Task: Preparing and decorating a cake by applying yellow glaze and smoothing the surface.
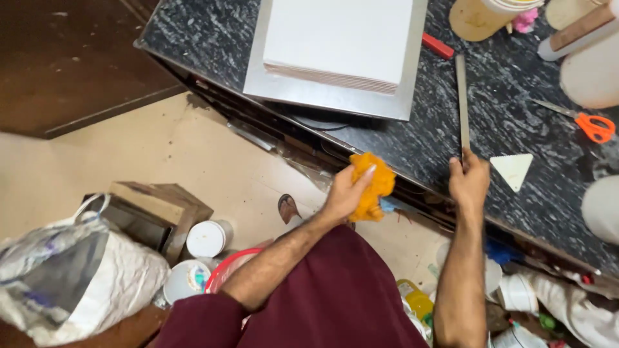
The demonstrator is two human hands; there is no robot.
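Two hands busy here: our left hand point(345, 193) is bunching an orange cloth point(374, 187) tight in closed fingers, just off the edge of the dark stone counter point(516, 122). Our right hand point(469, 180) is pinching the near end of a long metal ruler point(462, 96) lying flat on the counter. We're guessing wiping works best if we're keeping that end pinned and running the cloth along its length.

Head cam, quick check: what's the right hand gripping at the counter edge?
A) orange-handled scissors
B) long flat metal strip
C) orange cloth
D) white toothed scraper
B: the right hand closes on the near end of the long flat metal strip; the orange cloth sits bunched in the left hand.
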